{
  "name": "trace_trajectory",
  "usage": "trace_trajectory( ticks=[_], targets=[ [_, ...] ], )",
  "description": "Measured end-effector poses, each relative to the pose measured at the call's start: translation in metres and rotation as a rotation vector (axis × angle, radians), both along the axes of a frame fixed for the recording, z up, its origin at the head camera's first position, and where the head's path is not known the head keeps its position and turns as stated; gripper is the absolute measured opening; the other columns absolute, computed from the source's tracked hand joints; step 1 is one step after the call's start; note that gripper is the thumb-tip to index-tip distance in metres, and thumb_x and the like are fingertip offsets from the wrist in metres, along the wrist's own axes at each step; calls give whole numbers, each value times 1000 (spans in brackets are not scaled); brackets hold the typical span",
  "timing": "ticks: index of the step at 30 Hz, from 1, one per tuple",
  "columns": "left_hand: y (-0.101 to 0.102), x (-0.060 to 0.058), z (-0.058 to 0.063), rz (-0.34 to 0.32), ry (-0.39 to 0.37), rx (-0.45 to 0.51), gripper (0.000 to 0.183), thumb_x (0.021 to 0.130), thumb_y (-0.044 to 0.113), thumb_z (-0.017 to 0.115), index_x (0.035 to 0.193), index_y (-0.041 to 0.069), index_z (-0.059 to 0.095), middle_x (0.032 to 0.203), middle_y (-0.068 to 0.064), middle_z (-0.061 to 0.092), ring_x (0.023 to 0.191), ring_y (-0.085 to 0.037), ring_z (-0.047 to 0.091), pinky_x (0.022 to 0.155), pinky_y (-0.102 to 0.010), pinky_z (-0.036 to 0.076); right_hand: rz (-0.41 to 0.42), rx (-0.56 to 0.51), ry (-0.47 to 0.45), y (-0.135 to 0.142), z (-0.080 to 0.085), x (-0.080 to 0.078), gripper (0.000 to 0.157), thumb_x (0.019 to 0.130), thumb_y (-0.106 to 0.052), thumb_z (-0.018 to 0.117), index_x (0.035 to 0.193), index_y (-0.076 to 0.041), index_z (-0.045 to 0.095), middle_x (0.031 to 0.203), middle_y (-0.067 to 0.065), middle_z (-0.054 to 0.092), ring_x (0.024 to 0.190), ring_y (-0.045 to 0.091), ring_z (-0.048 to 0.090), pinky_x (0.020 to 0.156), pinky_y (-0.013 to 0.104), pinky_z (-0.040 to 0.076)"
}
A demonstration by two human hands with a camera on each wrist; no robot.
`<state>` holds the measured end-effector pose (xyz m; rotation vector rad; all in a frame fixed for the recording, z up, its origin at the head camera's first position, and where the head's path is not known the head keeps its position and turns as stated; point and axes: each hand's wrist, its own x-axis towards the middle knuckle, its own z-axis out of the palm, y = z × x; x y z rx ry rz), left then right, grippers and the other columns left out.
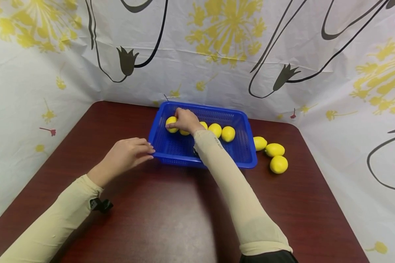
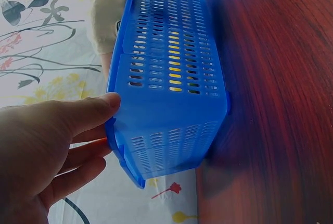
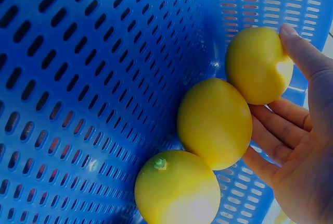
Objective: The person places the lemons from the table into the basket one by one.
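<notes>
A blue plastic basket (image 1: pixel 251 142) with slotted walls stands at the back of the table. My left hand (image 1: pixel 126 153) is at its front left corner; in the left wrist view the thumb (image 2: pixel 101 109) lies on the rim's outer side, with the fingers behind the rim. My right hand (image 1: pixel 187 120) reaches into the basket and grips a lemon (image 3: pixel 256 65) at the left end of a row. Next to this lemon sit a second lemon (image 3: pixel 214 124) and a third lemon (image 3: pixel 178 190). Part of the row is hidden behind my right hand and wrist in the head view.
Outside the basket, on its right, three lemons (image 1: pixel 274 150) lie close together on the dark red-brown table (image 1: pixel 158 208). A white patterned cloth (image 1: pixel 171 44) hangs right behind the table and along both sides.
</notes>
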<state>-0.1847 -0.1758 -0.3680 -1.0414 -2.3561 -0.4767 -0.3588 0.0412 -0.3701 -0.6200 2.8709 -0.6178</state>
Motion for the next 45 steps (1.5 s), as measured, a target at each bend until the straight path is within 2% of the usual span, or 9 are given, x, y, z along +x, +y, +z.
trace_trajectory(
  ticks=[9,16,23,28,36,40,45],
  targets=[
    [3,2,0,8,-13,-3,20,75,21,86,92,13,78,90,0,73,86,-16,70,76,-35,60,4,6,5,6,1,2,56,82,-52,75,114,-9,59,103,5,65,90,21,60,81,37,52],
    [4,1,1,-1,-7,4,20,75,20,86,92,13,78,90,0,73,85,-16,70,74,-36,59,24,13,-12,13,9,2,63,84,-54,72,124,-8,58,119,9,66,103,23,62,92,41,53],
    [4,0,1,-12,12,11,20,73,18,86,91,12,78,89,0,73,83,-17,70,72,-36,59,46,-18,-1,24,28,2,66,85,-53,71,131,-8,57,124,9,65,108,24,62,95,42,52],
    [3,1,2,-4,-3,-1,21,74,19,86,92,12,78,89,0,73,83,-17,70,73,-36,60,61,-51,-8,34,50,3,65,87,-53,70,131,-8,56,122,10,64,106,23,62,93,41,52],
    [0,2,2,20,-6,-13,22,73,21,87,92,13,78,89,-1,73,83,-17,70,72,-36,60,48,-84,0,49,82,5,60,87,-53,69,130,-12,58,127,9,63,113,22,60,99,39,50],
    [-1,1,1,21,-10,-12,22,73,20,87,92,13,78,89,-1,73,82,-17,70,72,-37,60,34,-103,1,55,88,7,59,87,-52,70,130,-12,58,123,7,65,111,21,61,97,38,51],
    [0,1,1,11,-10,-10,23,73,21,87,92,12,78,89,-2,73,82,-17,70,72,-36,60,59,-96,-24,66,84,13,60,88,-50,69,133,-13,55,123,9,66,109,22,63,96,40,52]
  ],
)
